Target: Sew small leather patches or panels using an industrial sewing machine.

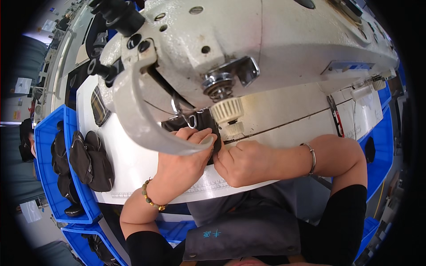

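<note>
A piece of black fabric (205,119) lies on the white work table under the head of a sewing machine (230,40). My left hand (184,155) is closed on its left and near part, fingers bent over it. From the right, my right hand (243,162) is curled, with thumb and forefinger pinching the fabric's near right edge. The two hands' fingertips almost meet there. A curved pale grey guard (137,115) on the machine passes in front of part of my left hand. Where the needle meets the fabric is hidden.
Several black fabric items (95,164) lie at the table's left edge, beside a blue bin (66,115) holding more. A plaid piece (100,106) sits farther back. At the right are a red and black tool (336,117) and blue bins (384,146).
</note>
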A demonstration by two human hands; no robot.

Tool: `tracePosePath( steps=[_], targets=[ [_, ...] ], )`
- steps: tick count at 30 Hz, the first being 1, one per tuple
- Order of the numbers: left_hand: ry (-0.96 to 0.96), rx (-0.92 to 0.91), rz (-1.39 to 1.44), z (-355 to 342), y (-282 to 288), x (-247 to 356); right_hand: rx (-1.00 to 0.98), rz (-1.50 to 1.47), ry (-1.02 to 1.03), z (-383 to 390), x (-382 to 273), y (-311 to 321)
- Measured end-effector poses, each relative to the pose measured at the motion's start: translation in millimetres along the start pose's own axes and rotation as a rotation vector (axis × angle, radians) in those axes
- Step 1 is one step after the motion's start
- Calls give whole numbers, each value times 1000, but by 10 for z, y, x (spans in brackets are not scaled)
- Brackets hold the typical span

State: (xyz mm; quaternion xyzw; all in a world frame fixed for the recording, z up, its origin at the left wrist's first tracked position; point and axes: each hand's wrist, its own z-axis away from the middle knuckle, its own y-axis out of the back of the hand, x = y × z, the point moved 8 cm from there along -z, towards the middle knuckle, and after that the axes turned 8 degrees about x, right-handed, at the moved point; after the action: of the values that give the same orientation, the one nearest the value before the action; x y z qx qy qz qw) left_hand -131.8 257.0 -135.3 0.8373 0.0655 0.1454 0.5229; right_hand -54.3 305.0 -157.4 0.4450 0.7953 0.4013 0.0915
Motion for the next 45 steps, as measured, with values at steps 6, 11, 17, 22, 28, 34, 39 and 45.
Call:
tracePosePath(
  steps=[6, 11, 17, 22, 28, 34, 39, 45],
  targets=[
    [-15, -11, -57, -57, -59, -110, 35, 10, -56, -20, 85, -87],
    [57, 55, 9, -121, -74, -246, 46, -1, -113, -22, 206, -181],
    [26, 85, -1, -125, 9, -221, 3, -30, -148, 32, 172, -231],
    [-174, 71, -95, -40, 27, -187, 7, -122, -122, 20, 135, -109],
    [-28, 7, 29, -28, -50, -275, -15, -192, -118, 49, 88, -130],
    [9, -5, 52, -42, -49, -243, -3, -218, -136, 26, 114, -107],
    [87, -24, 59, -80, -66, -256, 15, -194, -134, 26, 130, -104],
    [131, 74, 38, -122, -102, -446, -3, -123, -222, -16, 305, -160]
  ],
)
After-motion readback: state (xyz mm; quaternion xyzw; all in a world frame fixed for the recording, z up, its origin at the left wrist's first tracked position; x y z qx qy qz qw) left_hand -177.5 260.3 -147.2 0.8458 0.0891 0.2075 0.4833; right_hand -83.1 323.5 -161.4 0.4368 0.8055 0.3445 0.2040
